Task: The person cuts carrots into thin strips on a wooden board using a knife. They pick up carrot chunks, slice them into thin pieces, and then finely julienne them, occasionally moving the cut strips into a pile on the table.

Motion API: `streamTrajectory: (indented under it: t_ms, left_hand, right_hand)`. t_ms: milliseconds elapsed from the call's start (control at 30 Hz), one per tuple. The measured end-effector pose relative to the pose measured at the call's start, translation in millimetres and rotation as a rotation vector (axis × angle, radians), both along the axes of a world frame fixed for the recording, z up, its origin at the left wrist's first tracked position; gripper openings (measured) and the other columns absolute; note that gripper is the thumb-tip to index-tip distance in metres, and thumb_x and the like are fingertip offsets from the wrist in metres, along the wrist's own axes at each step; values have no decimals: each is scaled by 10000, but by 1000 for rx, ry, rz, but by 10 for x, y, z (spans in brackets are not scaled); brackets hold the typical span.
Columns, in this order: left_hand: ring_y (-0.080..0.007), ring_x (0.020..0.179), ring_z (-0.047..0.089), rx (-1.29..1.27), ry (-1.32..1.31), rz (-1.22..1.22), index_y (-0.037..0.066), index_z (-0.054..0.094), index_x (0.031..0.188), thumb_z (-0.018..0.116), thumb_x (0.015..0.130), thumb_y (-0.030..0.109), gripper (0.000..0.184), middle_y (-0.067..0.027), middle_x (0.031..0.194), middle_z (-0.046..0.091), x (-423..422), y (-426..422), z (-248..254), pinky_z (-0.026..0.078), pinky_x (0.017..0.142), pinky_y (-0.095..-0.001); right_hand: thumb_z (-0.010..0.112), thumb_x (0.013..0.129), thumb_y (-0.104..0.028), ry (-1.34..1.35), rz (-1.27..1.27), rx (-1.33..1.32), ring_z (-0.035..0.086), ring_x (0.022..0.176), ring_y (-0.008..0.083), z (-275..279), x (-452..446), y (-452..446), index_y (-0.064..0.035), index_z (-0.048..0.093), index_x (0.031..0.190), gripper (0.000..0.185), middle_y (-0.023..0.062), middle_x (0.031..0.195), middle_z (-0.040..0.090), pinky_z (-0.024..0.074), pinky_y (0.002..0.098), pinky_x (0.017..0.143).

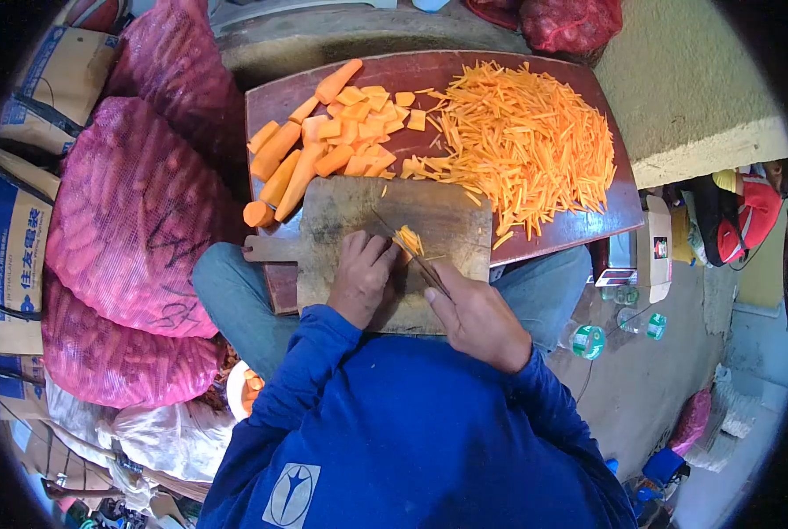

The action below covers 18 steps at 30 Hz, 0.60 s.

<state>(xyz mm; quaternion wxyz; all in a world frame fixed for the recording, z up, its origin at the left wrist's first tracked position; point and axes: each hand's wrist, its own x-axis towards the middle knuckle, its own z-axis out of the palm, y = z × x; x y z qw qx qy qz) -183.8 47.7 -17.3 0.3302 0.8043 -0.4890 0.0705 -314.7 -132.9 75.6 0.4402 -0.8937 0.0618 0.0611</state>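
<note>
My right hand (482, 322) is closed round the handle of a knife (428, 271), whose blade slants up and left across a wooden cutting board (332, 207). Cut carrot strips (408, 239) lie against the blade. Just left of the knife, my left hand (363, 275) presses on the board with curled fingers; what lies under them is hidden. Beyond the board, to the left, are peeled whole carrots (276, 150) and carrot chunks (358, 132). At the right rises a large heap of carrot sticks (526, 141).
The board rests on a dark red table (623, 189) over my knees. Pink mesh sacks (138, 207) and cardboard boxes (10, 256) crowd the left side. A white container (238, 388) with carrot pieces stands by my left arm. Plastic bottles (583, 339) lie on the floor at right.
</note>
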Motion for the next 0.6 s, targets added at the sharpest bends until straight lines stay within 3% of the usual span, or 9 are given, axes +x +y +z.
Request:
streamTrajectory:
  t_ms: [433, 500, 600]
  left_hand:
    - [-390, 1050, 572, 14, 69, 12, -24, 729, 1149, 746, 744, 44, 412, -164, 1080, 612, -48, 57, -41, 488, 945, -481]
    - [-399, 1062, 576, 15, 78, -4, -21, 729, 1152, 757, 729, 38, 428, -166, 1078, 611, -46, 74, -28, 492, 957, -484]
    - [-421, 1112, 584, -48, 89, -16, -11, 724, 1160, 760, 724, 33, 440, -171, 1091, 617, -34, 101, -61, 503, 993, -500]
  right_hand:
    - [603, 1078, -190, 30, -35, 3, 687, 913, 588, -30, -38, 52, 2, 515, 1304, 310, 359, 946, 701, 535, 656, 756]
    - [600, 1082, -170, 119, -29, -19, 688, 950, 570, -24, -4, 50, -8, 556, 1377, 340, 342, 1030, 702, 553, 588, 787]
    - [601, 1081, -162, -10, -58, 24, 682, 943, 573, 12, -100, 95, 0, 560, 1337, 306, 342, 1020, 698, 550, 593, 774]
